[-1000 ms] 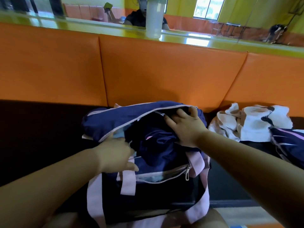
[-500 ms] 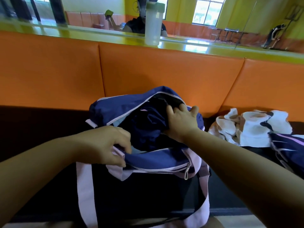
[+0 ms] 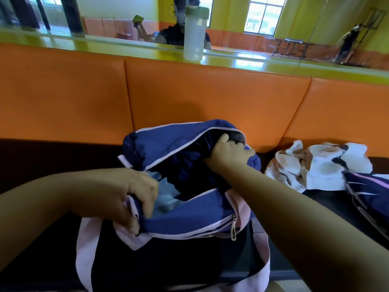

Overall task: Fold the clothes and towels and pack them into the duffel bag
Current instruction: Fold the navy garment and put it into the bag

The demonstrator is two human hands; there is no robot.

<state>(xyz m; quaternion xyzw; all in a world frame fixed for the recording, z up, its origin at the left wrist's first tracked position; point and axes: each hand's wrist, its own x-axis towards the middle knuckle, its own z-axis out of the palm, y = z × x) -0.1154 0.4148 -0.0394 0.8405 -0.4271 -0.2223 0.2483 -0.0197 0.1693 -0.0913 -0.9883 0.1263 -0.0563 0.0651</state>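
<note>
Fingers of the left hand (image 3: 134, 197) curl round the near rim of the duffel bag (image 3: 189, 220), gripping the blue cloth and pink trim and holding the mouth open. The bag sits on the dark bench seat (image 3: 42, 161), against the orange backrest (image 3: 210, 98), with its pink straps hanging down the front. The right hand (image 3: 229, 153) is inside the far end of the opening, its fingers curled into a dark blue garment (image 3: 189, 165) that lies in the bag. A pale blue item (image 3: 166, 197) shows beneath, near the left hand. To the right on the seat lie a crumpled white and brown towel (image 3: 315, 163) and a navy striped garment (image 3: 374, 190), touching each other. A water bottle (image 3: 194, 34) stands on the ledge behind.
</note>
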